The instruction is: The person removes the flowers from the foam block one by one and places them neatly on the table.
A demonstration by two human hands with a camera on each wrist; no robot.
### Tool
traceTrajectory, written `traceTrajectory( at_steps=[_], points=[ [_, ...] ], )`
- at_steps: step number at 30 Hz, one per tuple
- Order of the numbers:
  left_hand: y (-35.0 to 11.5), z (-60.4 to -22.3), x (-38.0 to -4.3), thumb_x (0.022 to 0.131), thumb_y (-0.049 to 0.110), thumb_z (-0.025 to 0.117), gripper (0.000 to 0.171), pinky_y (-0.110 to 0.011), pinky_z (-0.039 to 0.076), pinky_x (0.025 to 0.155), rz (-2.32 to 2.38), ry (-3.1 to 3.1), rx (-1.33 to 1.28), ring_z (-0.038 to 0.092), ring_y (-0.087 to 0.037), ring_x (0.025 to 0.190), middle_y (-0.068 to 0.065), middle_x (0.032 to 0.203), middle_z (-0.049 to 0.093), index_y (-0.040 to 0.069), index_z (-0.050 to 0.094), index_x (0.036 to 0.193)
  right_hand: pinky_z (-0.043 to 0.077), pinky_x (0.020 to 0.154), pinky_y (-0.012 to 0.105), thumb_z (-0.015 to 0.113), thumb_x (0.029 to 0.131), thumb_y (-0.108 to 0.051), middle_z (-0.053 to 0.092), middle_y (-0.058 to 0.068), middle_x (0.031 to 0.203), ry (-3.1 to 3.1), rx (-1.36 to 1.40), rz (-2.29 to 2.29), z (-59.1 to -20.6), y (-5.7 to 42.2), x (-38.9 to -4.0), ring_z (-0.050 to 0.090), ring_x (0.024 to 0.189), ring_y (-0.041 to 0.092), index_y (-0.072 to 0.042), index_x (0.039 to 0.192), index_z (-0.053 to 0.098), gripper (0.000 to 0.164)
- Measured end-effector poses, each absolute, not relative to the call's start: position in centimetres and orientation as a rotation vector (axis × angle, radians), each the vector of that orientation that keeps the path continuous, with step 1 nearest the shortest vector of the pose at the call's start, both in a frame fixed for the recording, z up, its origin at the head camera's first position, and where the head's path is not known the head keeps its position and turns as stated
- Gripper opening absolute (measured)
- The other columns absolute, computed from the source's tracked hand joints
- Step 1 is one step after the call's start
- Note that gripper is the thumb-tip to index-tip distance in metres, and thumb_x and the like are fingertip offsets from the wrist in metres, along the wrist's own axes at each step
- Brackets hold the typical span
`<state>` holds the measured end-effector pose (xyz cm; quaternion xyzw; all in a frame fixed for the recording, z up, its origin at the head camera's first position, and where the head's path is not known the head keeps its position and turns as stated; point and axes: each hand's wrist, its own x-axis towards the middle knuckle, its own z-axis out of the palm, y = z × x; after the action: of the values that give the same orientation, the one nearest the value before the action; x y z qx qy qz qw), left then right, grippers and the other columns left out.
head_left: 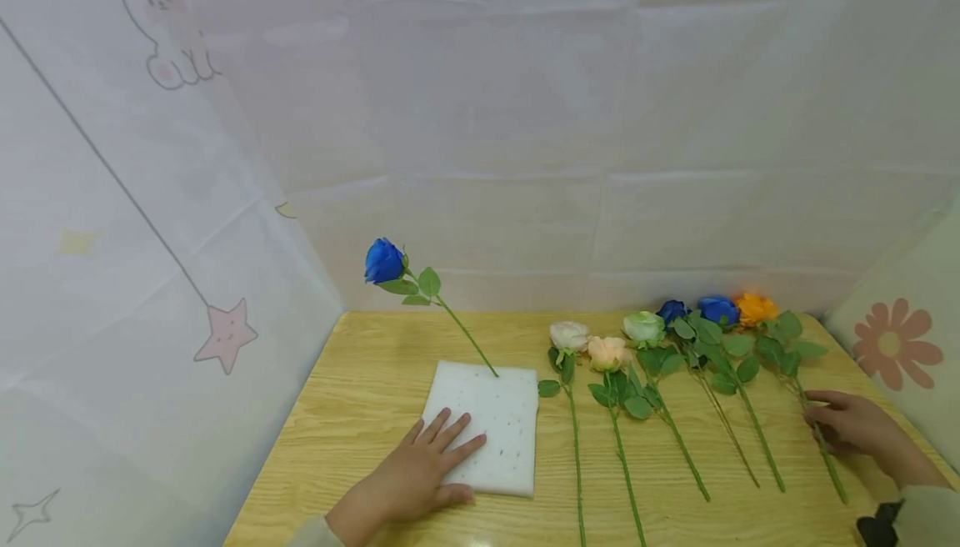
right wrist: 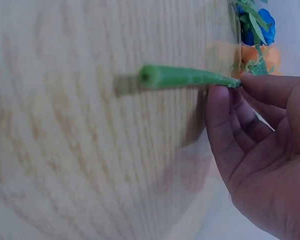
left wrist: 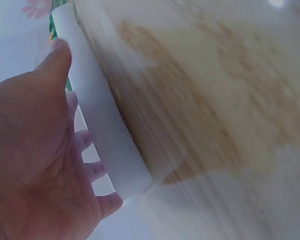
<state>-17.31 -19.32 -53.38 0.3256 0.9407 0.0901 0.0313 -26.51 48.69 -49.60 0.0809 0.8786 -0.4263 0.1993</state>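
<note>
My left hand rests with straight, spread fingers on a white foam block dotted with small holes. In the left wrist view the foam's side edge shows past the thumb. A blue rose stands in the block's far part, its stem leaning left. At the table's right side my right hand pinches the green stem of an orange rose between thumb and fingers. The right wrist view shows the cut end of that stem pointing past the fingertips, close over the wood.
Left of the orange rose lie a white rose, a peach rose, a pale green rose and two more blue roses, stems toward me. The wooden table meets printed cloth walls behind and at both sides.
</note>
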Motion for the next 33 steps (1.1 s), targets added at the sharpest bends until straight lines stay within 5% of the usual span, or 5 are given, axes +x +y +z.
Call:
traceTrajectory(
  at_steps=[6, 13, 18, 24, 33],
  points=[
    [-19.0, -53.6, -17.3, 0.101, 0.064, 0.038, 0.066, -0.066, 0.032, 0.111, 0.25, 2.911, 0.962, 0.025, -0.039, 0.152, -0.006, 0.166, 0.029, 0.036, 0.031, 0.16, 0.06, 0.069, 0.036, 0.054, 0.106, -0.03, 0.067, 0.015, 0.106, 2.517, 0.221, -1.1, -49.6, 48.6, -26.6, 0.064, 0.078, 0.014, 0.018, 0.149, 0.024, 0.071],
    [-18.8, -53.1, -17.0, 0.101, 0.065, 0.037, 0.066, -0.069, 0.031, 0.11, 0.291, 2.91, 0.949, 0.026, -0.041, 0.151, -0.007, 0.166, 0.03, 0.037, 0.031, 0.16, 0.059, 0.067, 0.036, 0.047, 0.107, -0.019, 0.068, 0.012, 0.097, 2.614, 0.138, -1.081, -48.7, 47.7, -26.5, 0.065, 0.074, 0.017, 0.021, 0.145, 0.029, 0.058],
    [-18.7, -52.7, -16.9, 0.101, 0.064, 0.038, 0.066, -0.069, 0.031, 0.11, 0.288, 2.909, 0.941, 0.027, -0.042, 0.15, -0.008, 0.165, 0.031, 0.035, 0.032, 0.16, 0.061, 0.072, 0.034, 0.045, 0.109, -0.023, 0.068, 0.024, 0.106, 2.704, 0.023, -1.005, -47.1, 45.9, -26.9, 0.068, 0.081, 0.019, 0.021, 0.145, 0.032, 0.058],
    [-18.5, -52.2, -16.8, 0.102, 0.062, 0.04, 0.066, -0.068, 0.028, 0.113, 0.279, 2.873, 0.901, 0.022, -0.041, 0.152, -0.007, 0.167, 0.027, 0.033, 0.032, 0.16, 0.06, 0.08, 0.042, 0.044, 0.11, -0.033, 0.052, 0.041, 0.133, 2.733, -0.113, -0.967, -45.0, 42.1, -27.9, 0.069, 0.1, 0.037, 0.016, 0.149, 0.032, 0.064],
    [-18.2, -52.4, -16.7, 0.102, 0.064, 0.035, 0.067, -0.068, 0.025, 0.115, 0.258, 2.882, 0.866, 0.019, -0.04, 0.153, -0.006, 0.168, 0.025, 0.033, 0.029, 0.161, 0.058, 0.085, 0.049, 0.05, 0.107, -0.039, 0.056, 0.035, 0.134, 2.737, -0.244, -1.108, -43.5, 36.5, -29.0, 0.066, 0.107, 0.041, 0.006, 0.152, 0.037, 0.065]
  ],
)
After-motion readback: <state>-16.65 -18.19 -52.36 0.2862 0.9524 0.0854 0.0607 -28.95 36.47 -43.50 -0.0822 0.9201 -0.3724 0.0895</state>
